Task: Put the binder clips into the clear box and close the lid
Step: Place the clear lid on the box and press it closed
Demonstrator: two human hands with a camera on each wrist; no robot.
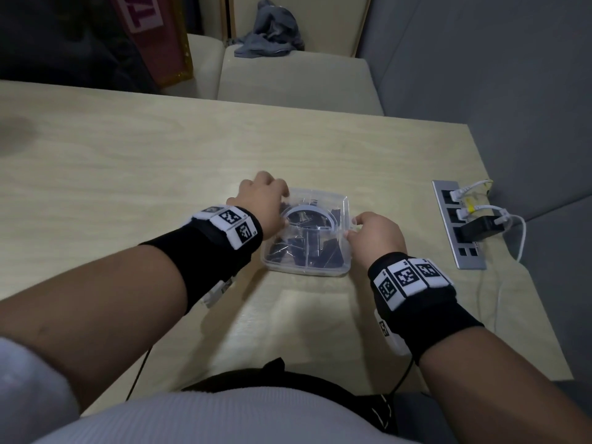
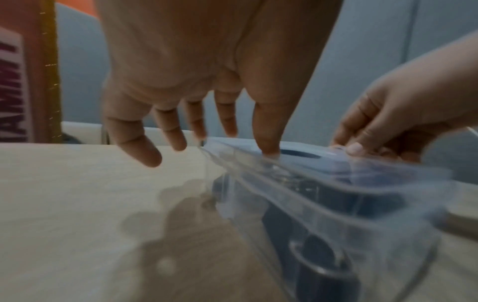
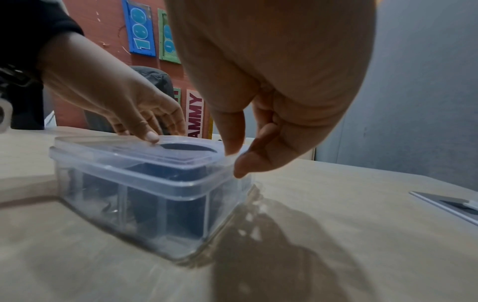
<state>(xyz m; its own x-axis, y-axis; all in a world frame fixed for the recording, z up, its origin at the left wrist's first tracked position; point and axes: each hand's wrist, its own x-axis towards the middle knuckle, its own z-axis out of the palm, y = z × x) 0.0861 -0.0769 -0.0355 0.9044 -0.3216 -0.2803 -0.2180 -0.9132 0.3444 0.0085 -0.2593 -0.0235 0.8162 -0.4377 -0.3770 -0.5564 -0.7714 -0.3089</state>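
A clear box (image 1: 306,267) stands on the table, with dark binder clips (image 1: 323,254) visible through its walls. The clear lid (image 1: 320,201) lies on top of the box. My left hand (image 1: 282,203) rests on the lid's left and far side, fingers fairly straight, thumb tip pressing down on the lid (image 2: 310,163). My right hand (image 1: 352,227) pinches the lid's right rim between index finger and thumb (image 3: 236,162). In the right wrist view the lid (image 3: 116,151) sits level over the box (image 3: 155,194) and the clips (image 3: 181,204).
A metal socket strip (image 1: 458,225) set into the table (image 1: 128,171) lies right of the box, with white cables and a black adapter (image 1: 480,224) plugged in. The table's right edge runs just past it. A cushioned bench with a grey cloth (image 1: 269,30) stands beyond the far edge.
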